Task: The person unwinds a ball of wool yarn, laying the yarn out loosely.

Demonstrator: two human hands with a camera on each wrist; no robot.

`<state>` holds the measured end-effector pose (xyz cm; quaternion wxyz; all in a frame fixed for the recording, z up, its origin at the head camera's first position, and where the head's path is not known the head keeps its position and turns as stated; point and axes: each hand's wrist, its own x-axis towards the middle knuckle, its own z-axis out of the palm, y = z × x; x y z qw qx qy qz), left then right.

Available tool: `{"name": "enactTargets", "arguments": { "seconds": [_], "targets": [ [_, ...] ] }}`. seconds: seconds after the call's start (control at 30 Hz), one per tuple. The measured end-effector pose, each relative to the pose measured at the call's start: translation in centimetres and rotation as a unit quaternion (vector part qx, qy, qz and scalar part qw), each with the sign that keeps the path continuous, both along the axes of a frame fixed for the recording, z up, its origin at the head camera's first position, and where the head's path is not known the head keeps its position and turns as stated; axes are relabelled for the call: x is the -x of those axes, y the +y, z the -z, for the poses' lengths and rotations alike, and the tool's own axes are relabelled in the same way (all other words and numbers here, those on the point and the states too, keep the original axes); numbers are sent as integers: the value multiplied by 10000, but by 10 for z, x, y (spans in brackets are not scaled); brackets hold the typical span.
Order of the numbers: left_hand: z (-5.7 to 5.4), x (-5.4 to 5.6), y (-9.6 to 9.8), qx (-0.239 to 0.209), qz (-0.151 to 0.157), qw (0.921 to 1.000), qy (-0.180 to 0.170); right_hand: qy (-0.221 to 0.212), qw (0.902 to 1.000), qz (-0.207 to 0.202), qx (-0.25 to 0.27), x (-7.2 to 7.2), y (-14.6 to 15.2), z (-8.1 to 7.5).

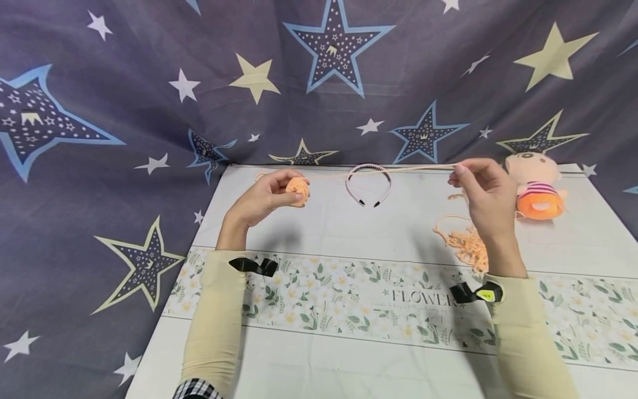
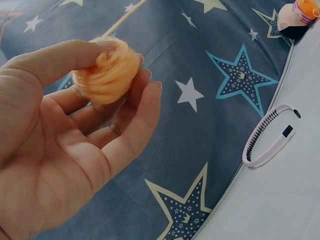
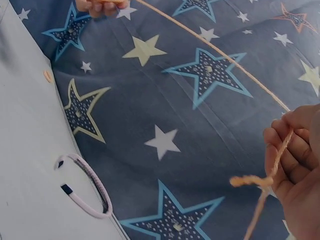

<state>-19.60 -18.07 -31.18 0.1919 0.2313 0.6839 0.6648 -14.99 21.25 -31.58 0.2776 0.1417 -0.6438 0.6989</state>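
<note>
Holding the yarn ball (image 2: 106, 71) in my left hand (image 1: 264, 199), right hand (image 1: 485, 194) pinching the taut strand (image 3: 215, 50): soft, light, unravels easily; I judge a gentle grip at the ball's sides best.

Table (image 1: 349, 238); headband (image 1: 369, 184); plush toy (image 1: 536, 185); yarn (image 1: 466, 244)

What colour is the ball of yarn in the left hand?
Peach-orange yarn ball; clearest in the left wrist view.

Pink headband (image 1: 369, 184), plush toy (image 1: 537, 185), starry cloth (image 1: 99, 166).
</note>
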Motion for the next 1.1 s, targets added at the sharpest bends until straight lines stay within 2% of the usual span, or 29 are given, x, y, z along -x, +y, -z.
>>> {"name": "enactTargets", "arguments": {
  "seconds": [0.13, 0.27, 0.53, 0.7, 0.87, 1.1],
  "targets": [
    [1, 1, -2, -45, 5, 10000, 5, 117, 9998, 172, 7, -1, 15, 5],
    [1, 2, -3, -134, -77, 9999, 39, 183, 9983, 518, -187, -6, 27, 10],
    [3, 3, -5, -327, -395, 9987, 72, -275, 9966, 779, -49, -16, 47, 13],
    [3, 4, -7, -474, -614, 9970, 72, -263, 9953, 927, -48, -21, 61, 13],
    [2, 4, -9, -573, -632, 9963, 64, -74, 9959, 734, 526, -26, 74, 15],
    [0, 2, -11, -513, -615, 9967, 107, -278, 9909, 1271, 337, -32, 92, 21]
  ]
}}
